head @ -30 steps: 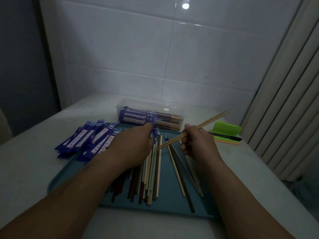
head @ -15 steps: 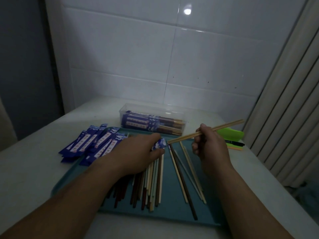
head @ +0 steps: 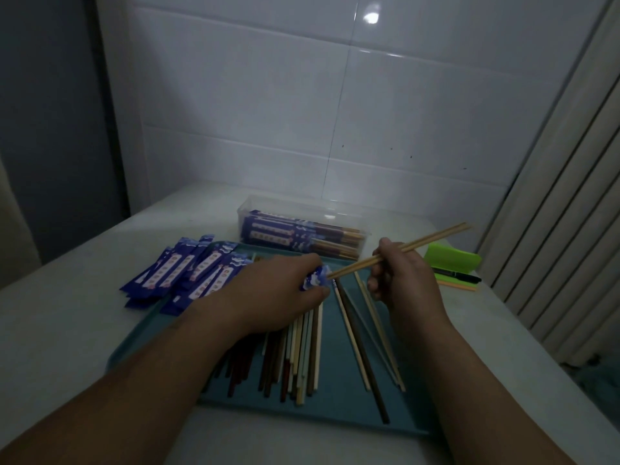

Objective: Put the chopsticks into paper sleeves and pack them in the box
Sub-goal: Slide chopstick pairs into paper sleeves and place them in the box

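Wood-coloured and pale, the pair of chopsticks (head: 432, 239) is in the person's right hand (head: 406, 280). Its fingers are curled round the shafts near the narrow ends, and the two sticks lie pressed side by side. The left hand (head: 278, 293) pinches a blue paper sleeve (head: 314, 282) between thumb and fingers. Only the sleeve's crumpled open mouth shows; the hand hides the rest.

Both hands are raised above a teal tray (head: 339, 411) on a white table. The pair's long axis runs on a diagonal. Its tips point left and slightly down, right at the sleeve's mouth, and its thick ends rise to the right and away from the person. Whether the tips are inside the mouth cannot be told.

The sticks look light, stiff and smooth, so they probably slide against each other unless squeezed together close behind the tips. The sleeve looks thin and easily creased. It is best held just behind its mouth, lightly enough to leave the opening free.

Loose chopsticks (head: 302, 357) in mixed colours lie lengthwise on the tray under the hands. Empty sleeves (head: 181, 273) are heaped at its far left corner. Behind the tray stands a clear plastic box (head: 255, 209), holding sleeved pairs laid left to right.
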Tool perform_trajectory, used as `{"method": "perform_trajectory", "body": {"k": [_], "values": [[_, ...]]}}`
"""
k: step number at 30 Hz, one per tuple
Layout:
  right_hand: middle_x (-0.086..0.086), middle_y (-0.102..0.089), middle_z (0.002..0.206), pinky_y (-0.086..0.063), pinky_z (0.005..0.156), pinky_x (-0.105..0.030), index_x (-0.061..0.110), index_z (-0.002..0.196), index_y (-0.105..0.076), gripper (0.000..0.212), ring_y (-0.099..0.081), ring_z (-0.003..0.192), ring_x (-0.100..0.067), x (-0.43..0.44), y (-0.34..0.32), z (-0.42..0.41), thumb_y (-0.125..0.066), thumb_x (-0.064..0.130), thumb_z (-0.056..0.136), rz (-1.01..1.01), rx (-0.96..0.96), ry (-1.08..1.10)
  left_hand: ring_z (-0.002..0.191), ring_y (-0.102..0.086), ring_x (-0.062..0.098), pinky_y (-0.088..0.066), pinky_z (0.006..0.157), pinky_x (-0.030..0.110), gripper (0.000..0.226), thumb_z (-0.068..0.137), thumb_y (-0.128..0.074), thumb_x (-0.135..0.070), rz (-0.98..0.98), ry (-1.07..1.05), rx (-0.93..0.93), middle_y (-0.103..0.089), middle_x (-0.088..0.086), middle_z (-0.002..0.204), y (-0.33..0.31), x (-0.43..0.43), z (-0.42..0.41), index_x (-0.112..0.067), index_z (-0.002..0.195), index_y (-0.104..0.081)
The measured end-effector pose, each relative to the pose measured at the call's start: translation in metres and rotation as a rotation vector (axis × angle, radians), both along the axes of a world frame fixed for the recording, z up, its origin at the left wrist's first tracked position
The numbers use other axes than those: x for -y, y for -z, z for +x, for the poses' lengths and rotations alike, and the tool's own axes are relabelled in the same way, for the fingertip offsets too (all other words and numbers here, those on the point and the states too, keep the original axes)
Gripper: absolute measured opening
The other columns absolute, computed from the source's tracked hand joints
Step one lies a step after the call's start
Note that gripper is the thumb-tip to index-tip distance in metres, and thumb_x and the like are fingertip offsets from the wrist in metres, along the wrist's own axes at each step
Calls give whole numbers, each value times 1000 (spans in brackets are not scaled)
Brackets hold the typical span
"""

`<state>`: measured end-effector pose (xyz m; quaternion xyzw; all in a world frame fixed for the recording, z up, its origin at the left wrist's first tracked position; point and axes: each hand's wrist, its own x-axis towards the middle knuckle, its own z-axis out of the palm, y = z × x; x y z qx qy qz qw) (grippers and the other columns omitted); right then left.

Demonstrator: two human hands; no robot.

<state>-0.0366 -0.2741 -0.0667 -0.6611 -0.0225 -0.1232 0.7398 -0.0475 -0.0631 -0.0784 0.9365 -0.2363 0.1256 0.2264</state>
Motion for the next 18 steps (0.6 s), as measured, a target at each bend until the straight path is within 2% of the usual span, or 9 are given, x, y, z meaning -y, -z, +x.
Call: {"method": "perform_trajectory", "body": {"k": [2,6,9,11,13,15,18], "values": [[-4,-57,64,-40,46,-27,11,90,-59,23,-53,49,-18,-3,1,-2,-57,29,105,-24,5,-31,74,-58,5,-49,65,33,24,99,-52,-57,-24,14,-5,-61,-10,82,-1,4,-1,-34,97,-53],[-10,-63,74,-44,47,-25,11,93,-67,22,-58,53,-18,-16,5,-12,-64,31,101,-110,-11,-193,86,-62,7,-53,77,35,21,101,-52,-53,-115,48,-38,-66,-9,96,-2,7,-4,-34,109,-52],[-9,-59,68,-41,45,-25,14,91,-71,25,-54,50,-16,-25,7,-16,-65,37,99,-169,-43,-230,96,-64,12,-54,83,39,23,103,-49,-51,-112,68,-34,-68,-8,109,-3,8,-4,-37,120,-50],[-4,-55,63,-39,45,-24,13,92,-69,35,-51,48,-15,-21,4,-13,-62,47,99,-145,-67,-154,89,-61,12,-50,76,36,20,103,-46,-53,-77,46,-37,-64,-9,98,-3,8,-4,-36,114,-49],[-1,-52,60,-36,45,-23,14,91,-65,39,-48,46,-15,-9,1,-6,-55,51,102,-14,-93,-58,79,-57,9,-45,67,33,24,103,-44,-56,-26,18,-44,-59,-10,86,-4,7,-4,-33,107,-49],[0,-51,59,-34,43,-23,14,88,-62,35,-46,45,-15,3,1,0,-51,43,105,116,-104,-1,75,-55,6,-44,64,32,30,101,-42,-61,6,7,-43,-58,-9,83,-4,7,-5,-33,104,-49],[-2,-53,60,-34,42,-24,14,87,-59,26,-47,46,-16,3,3,3,-52,31,105,106,-108,-48,76,-54,4,-43,64,33,31,99,-41,-65,30,-6,-13,-57,-11,85,-3,7,-5,-35,102,-48]]}}
